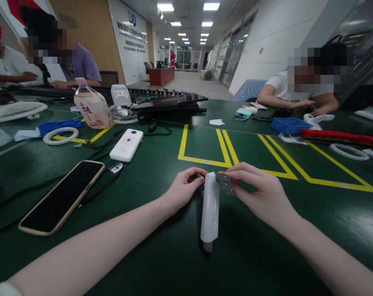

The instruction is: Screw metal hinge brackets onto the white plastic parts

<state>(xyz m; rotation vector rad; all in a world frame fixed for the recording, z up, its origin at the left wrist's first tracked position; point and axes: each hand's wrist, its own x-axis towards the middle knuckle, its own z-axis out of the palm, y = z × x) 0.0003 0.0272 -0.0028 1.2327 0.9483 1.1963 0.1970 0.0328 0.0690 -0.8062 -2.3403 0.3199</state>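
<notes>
A white, tube-like object (210, 209) lies pointing toward me on the dark green table (162, 263). A dark tip shows at its near end. My left hand (188, 187) is closed at the left of its far end, fingertips pinched on a small dark part that is mostly hidden. On the other side, my right hand (254, 187) pinches a grey, shiny, see-through piece (224, 183) between thumb and fingers. This piece touches or nearly touches the tube's far end; I cannot tell whether they are joined.
To the left lie a smartphone (63, 195), a white power bank (126, 145), black cables and a tape roll (61, 136). A drink bottle (92, 105) and a white fan (121, 96) stand behind. Yellow tape (201, 160) marks the table. A blue basket (289, 126) is at right. Several people sit around.
</notes>
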